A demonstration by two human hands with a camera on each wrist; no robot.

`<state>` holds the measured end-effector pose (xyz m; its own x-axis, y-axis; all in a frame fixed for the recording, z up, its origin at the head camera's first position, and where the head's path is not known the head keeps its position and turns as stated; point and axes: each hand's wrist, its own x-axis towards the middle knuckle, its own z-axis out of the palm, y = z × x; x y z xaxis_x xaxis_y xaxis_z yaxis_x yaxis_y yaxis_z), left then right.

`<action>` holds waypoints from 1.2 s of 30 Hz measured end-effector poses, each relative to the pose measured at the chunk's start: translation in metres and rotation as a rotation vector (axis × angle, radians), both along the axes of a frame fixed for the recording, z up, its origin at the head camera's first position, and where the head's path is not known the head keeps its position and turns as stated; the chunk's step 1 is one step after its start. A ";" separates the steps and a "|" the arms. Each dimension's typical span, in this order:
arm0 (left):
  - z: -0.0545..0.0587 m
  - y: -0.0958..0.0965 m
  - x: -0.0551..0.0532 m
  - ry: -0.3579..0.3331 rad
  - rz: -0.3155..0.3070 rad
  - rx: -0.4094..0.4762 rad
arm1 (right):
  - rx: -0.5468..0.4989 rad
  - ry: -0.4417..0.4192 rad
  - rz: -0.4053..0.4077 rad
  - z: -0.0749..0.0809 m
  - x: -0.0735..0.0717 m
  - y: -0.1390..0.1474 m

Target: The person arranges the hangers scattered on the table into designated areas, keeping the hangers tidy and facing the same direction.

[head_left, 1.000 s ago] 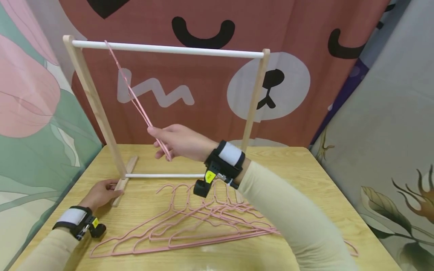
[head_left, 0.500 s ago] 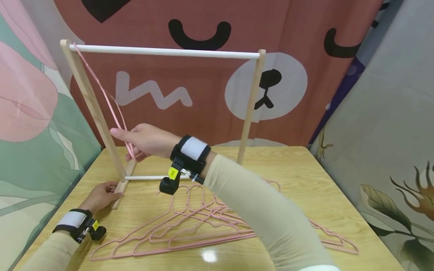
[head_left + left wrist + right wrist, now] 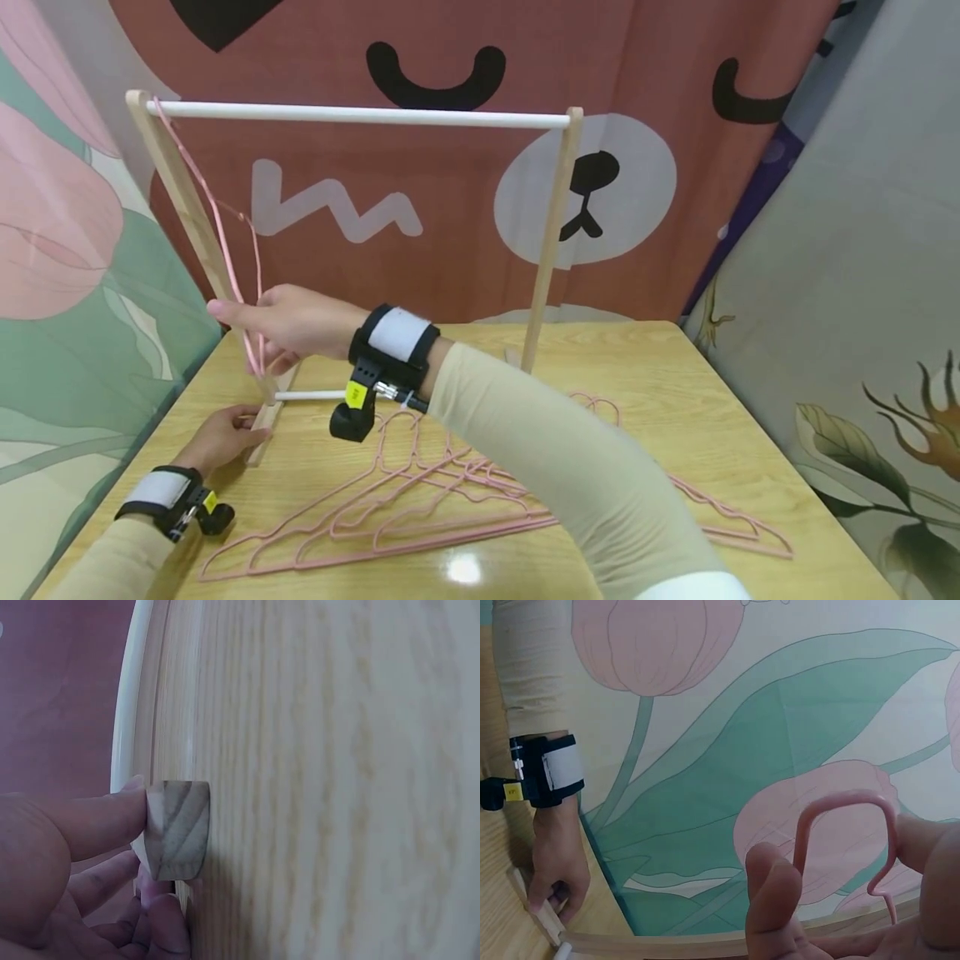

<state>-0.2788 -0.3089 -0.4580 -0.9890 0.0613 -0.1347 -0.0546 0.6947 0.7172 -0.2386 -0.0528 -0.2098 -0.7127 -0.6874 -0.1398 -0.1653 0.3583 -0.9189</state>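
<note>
My right hand holds a pink clothes hanger by one end, thumb on one side and fingers on the other. The hanger's hook sits over the white top bar of a wooden rack, right at its left post. In the right wrist view the hanger's rounded end shows between thumb and fingers. My left hand grips the front end of the rack's left foot, low on the table. The left wrist view shows the foot's cut end between thumb and fingers.
Several more pink hangers lie overlapping on the wooden table before the rack, partly hidden under my right sleeve. A white lower bar runs between the rack's feet. Printed curtains hang behind and at both sides.
My right hand has moved left, sliding the hanger's hook along the top bar up to the left post. The hanger has turned so more of its loop shows. My left hand stays put.
</note>
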 end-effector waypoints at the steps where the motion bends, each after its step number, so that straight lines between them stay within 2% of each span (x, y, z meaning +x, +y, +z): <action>1: 0.000 0.000 0.000 -0.003 0.000 -0.002 | 0.010 -0.002 -0.006 0.000 0.000 -0.001; 6: -0.003 0.000 0.000 -0.002 -0.008 -0.009 | 0.073 -0.051 -0.058 -0.004 -0.001 -0.006; 10: -0.004 0.000 0.001 0.003 -0.013 -0.011 | 0.120 -0.062 -0.055 -0.007 0.000 -0.006; 20: -0.005 -0.001 -0.003 -0.005 0.006 -0.035 | 0.216 0.023 -0.018 -0.012 0.001 0.012; 27: -0.006 0.000 -0.001 -0.002 0.004 -0.017 | 0.299 0.083 -0.016 -0.017 0.000 0.029; 32: -0.006 0.001 0.000 0.001 0.007 -0.016 | 0.271 0.184 -0.017 -0.022 0.001 0.055; 36: -0.005 -0.001 -0.002 0.015 -0.002 -0.014 | 0.234 0.226 -0.050 -0.025 0.002 0.083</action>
